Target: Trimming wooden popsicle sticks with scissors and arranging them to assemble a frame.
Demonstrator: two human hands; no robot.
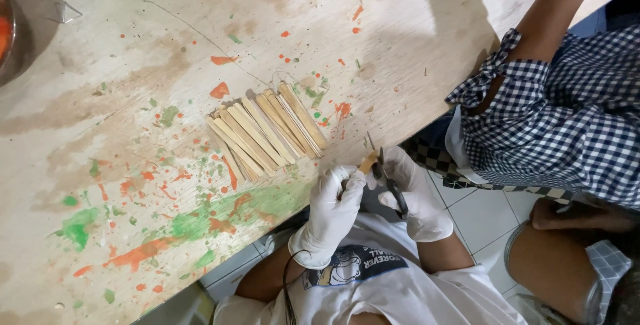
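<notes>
A: Both hands are in white gloves, right at the near edge of the bench (pixel 400 25). The left hand (pixel 333 208) has its fingers pinched on a short wooden stick (pixel 369 162), holding it up just off the bench edge.

B: And the right hand (pixel 413 198)?

A: Closed around a pair of dark-handled scissors (pixel 390 182), blades meeting the stick's end. It looks like a trim is under way.

B: What makes for a clean cut?

A: I'd say keep the pinch close to the blades so the stick can't twist, and set it deep in the blades rather than at the tips. Thin wood tends to split, so one firm squeeze should beat nibbling.

B: The rest of the sticks?

A: A fanned pile of sticks (pixel 267 135) lies on the bench just beyond the hands, amid orange and green paint splashes.

B: Anyone nearby?

A: A person in a checked top (pixel 567 118) to the right, well clear of the blades.
</notes>
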